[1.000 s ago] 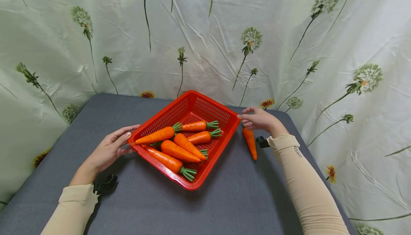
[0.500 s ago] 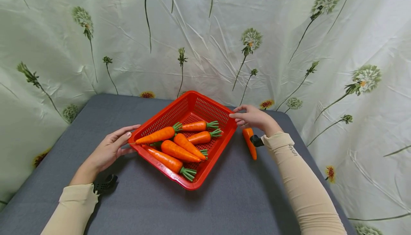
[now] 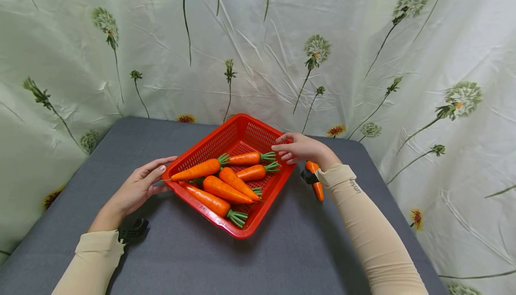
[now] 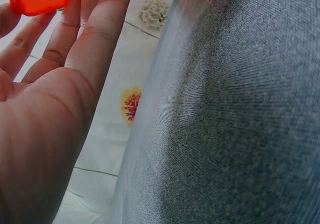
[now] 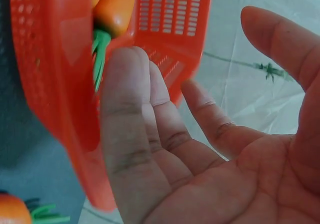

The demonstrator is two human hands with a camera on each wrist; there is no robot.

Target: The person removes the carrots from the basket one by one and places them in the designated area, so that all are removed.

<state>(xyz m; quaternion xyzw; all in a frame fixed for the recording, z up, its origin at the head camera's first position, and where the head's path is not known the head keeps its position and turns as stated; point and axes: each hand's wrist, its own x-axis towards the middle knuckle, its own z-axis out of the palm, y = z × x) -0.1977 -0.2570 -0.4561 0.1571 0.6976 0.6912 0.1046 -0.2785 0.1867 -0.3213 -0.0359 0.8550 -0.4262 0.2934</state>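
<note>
A red plastic basket (image 3: 270, 205) stands at an angle on the grey surface, holding several orange carrots (image 3: 225, 190) with green stem tufts. At its left corner my left hand (image 3: 133, 192) pinches the rim, the thumb on top. In the left wrist view, the fingers (image 4: 100, 39) reach up behind the red rim. My right hand (image 3: 304, 148) hovers over the basket's right corner, holding nothing. Seen from the right wrist, its fingers are spread and loosely bent beside the basket wall (image 5: 75, 84). One carrot (image 3: 318, 192) lies outside, partly hidden under the right wrist.
Behind the grey padded surface (image 3: 193, 259) hangs a pale curtain (image 3: 258, 49) printed with dandelions, close to the basket's far corner. A black wrist camera (image 3: 309, 177) sits below the right hand, and another black camera (image 3: 135, 230) is on the left wrist.
My right hand has moved left from near the loose carrot's top to over the basket's right corner, its wrist now covering part of that carrot. The left hand and basket stay put.
</note>
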